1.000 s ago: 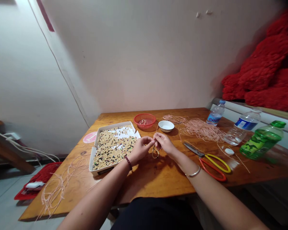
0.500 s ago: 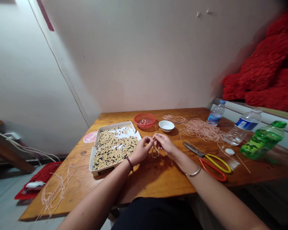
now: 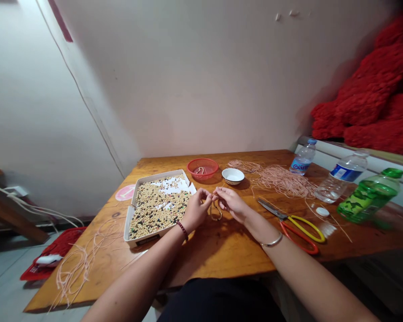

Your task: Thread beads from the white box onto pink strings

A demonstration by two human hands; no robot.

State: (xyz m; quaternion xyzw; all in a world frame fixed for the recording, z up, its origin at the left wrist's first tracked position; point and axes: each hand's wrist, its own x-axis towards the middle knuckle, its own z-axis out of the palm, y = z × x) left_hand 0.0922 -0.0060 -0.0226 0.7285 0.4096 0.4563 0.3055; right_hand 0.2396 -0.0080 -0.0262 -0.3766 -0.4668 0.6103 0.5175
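Observation:
My left hand and my right hand meet fingertip to fingertip over the table, just right of the bead tray. Both are closed in a pinch around the cord end of a small beaded loop, which hangs beneath the fingers. The thin cord itself is hard to make out between the fingertips. A shallow white box of tan and dark beads lies beside my left hand. Beyond the hands are a red basket with a bead strand in it and a white bowl.
Scissors with red and yellow handles lie right of my right forearm. Pink cords are heaped at the back right, near a small bottle, a clear bottle and a green bottle. More cords lie front left.
The fingertips have drawn slightly apart and shifted a little, still pinching at the beaded loop. The loop hangs a bit further left. Other things on the table stay put.

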